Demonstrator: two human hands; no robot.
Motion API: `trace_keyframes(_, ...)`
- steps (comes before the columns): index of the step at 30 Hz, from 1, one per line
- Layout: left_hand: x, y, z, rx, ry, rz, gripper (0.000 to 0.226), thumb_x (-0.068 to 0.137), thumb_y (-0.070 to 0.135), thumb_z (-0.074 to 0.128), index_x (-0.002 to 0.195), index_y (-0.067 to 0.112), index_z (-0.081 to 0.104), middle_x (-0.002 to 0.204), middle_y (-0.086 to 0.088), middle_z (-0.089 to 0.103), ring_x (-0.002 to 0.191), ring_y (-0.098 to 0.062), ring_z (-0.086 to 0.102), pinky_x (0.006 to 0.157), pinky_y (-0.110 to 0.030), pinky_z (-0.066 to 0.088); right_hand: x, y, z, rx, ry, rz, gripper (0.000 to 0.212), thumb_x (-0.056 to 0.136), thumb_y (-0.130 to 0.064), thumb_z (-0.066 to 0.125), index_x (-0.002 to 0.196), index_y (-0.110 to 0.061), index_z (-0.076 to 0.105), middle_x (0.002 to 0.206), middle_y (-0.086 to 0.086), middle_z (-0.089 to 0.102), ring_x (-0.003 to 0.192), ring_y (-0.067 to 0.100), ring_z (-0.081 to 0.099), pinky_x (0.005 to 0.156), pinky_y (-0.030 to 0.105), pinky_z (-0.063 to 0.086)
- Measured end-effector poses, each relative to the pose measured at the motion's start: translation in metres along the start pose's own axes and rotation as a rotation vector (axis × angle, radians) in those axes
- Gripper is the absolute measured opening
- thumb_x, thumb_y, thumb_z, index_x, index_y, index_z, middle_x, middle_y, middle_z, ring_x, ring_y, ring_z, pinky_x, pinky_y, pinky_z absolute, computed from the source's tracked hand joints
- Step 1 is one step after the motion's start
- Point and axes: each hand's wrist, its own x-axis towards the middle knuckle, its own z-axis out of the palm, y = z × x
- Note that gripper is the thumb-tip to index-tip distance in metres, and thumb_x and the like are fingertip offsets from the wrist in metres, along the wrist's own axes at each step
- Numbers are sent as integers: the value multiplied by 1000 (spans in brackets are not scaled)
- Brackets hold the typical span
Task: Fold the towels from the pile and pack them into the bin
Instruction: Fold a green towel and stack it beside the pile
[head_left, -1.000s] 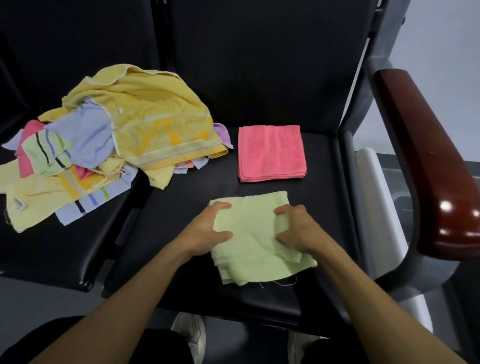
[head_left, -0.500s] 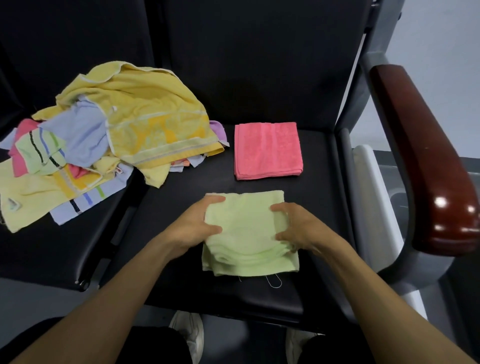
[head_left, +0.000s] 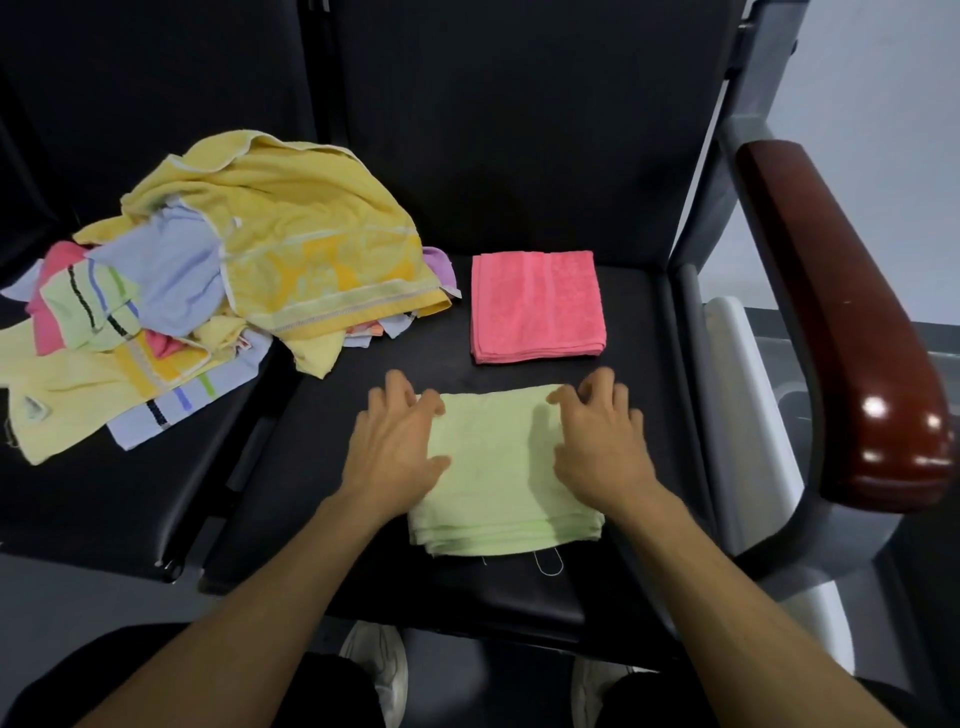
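- both hands lie flat with fingers spread on the folded green towel (head_left: 498, 467), left hand (head_left: 397, 447) at its left edge, right hand (head_left: 597, 441) at its right, gripping nothing.
- green towel sits at the front of the black seat (head_left: 644, 312).
- a folded pink towel (head_left: 537, 306) lies just behind it.
- the unfolded pile (head_left: 208, 291) spreads to the left.

Light green towel (head_left: 498, 467) folded into a thick square, flat at front of seat w/ layered edges facing near side. Pink towel (head_left: 537, 306) folded neat just behind it, not touching. Messy pile (head_left: 218, 291) of mixed towels, yellow on top, off to left.
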Motion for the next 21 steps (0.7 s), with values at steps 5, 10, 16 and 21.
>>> trace_keyframes(5, 2, 30, 35, -17, 32, 118, 54, 104, 31, 45, 153, 13, 32, 161, -15, 21, 151, -37, 15, 122, -46, 18, 3, -27, 33, 102, -103, -234, 57, 105, -21, 37, 158, -21, 18, 167, 3, 3, 154, 25, -6, 120, 56, 8)
trace_keyframes(10, 4, 13, 58, 124, -184, 54, 68, 108, 46, 14, 158, 11, -17, 165, -9, -25, 151, -25, -27, 124, -47, -12, 4, -13, 65, -150, -227, -217, 66, 102, -55, -4, 157, -21, -14, 164, -2, -25, 149, 21, -29, 118, 63, -10)
trace_keyframes(16, 9, 10, 57, 82, -260, 8, 74, 105, 54, 9, 157, 11, -21, 163, -6, -30, 150, -18, -29, 123, -50, -14, 8, -5, 63, -127, -232, -97, 76, 101, -62, 5, 157, -17, -18, 163, -2, -28, 149, 14, -29, 117, 62, -12)
trace_keyframes(21, 24, 2, 28, 44, -152, 46, 54, 108, 34, 36, 158, 18, 22, 158, -4, 30, 144, -25, 24, 118, -46, 18, 20, -7, 39, -146, -55, -107, 52, 105, -31, 36, 154, -16, 27, 150, 6, 37, 139, 28, 28, 111, 51, 24)
